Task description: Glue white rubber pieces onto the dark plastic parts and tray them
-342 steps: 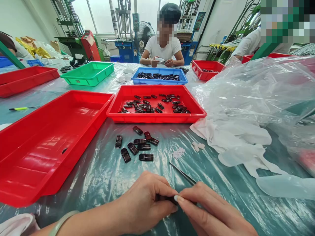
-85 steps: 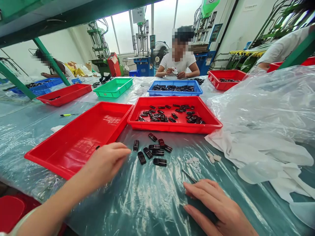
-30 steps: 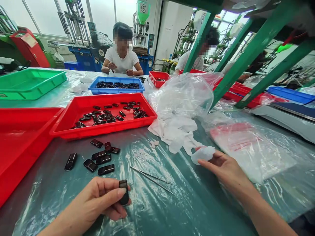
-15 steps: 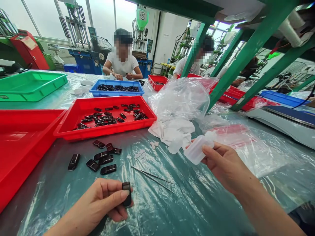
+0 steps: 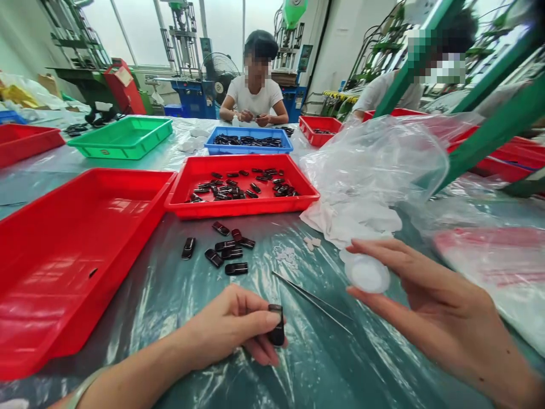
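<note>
Plainly, black piece (image 5: 277,331) in left hand (image 5: 232,325), white container (image 5: 369,274) at right hand (image 5: 443,304)

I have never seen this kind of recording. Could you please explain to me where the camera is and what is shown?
There is no machine holding things here: you see a person's two bare hands, filmed by one camera worn on that person's head, looking forward and down.

The left hand holds a small, flat, glossy black piece. The right hand has its fingers spread around a round, whitish, translucent object; whether it grips it, I cannot tell.

On the green, plastic-covered table lie thin metal tweezers and similar loose black pieces. More are in a rectangular red tray behind them. Another person sits across.
</note>
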`<action>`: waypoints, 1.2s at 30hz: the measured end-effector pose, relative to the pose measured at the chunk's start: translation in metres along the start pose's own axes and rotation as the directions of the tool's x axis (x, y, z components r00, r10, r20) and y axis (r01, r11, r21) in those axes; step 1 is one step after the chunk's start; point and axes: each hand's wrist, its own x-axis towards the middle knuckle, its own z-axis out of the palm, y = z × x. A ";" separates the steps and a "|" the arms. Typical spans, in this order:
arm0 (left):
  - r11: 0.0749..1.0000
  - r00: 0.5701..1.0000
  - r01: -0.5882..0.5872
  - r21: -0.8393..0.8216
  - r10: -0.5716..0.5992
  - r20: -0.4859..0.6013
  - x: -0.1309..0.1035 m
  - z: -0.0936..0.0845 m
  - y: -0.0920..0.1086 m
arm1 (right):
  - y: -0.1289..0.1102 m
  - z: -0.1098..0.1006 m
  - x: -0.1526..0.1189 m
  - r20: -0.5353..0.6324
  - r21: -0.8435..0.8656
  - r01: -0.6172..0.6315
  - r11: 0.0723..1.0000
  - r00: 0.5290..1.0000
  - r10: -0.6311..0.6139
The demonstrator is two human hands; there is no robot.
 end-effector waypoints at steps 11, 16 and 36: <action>0.964 0.998 0.040 -0.264 -0.025 0.062 0.003 -0.001 -0.001 | -0.011 0.026 0.017 0.122 -0.263 0.382 0.886 0.924 -0.362; 0.987 0.998 0.043 -0.156 -0.037 0.043 -0.001 0.000 0.000 | -0.008 0.030 0.017 0.171 -0.271 0.466 0.842 0.885 -0.434; 0.999 0.987 0.033 -0.009 -0.031 0.156 -0.006 0.003 -0.003 | -0.023 0.015 -0.002 0.257 -0.310 0.635 0.707 0.772 -0.581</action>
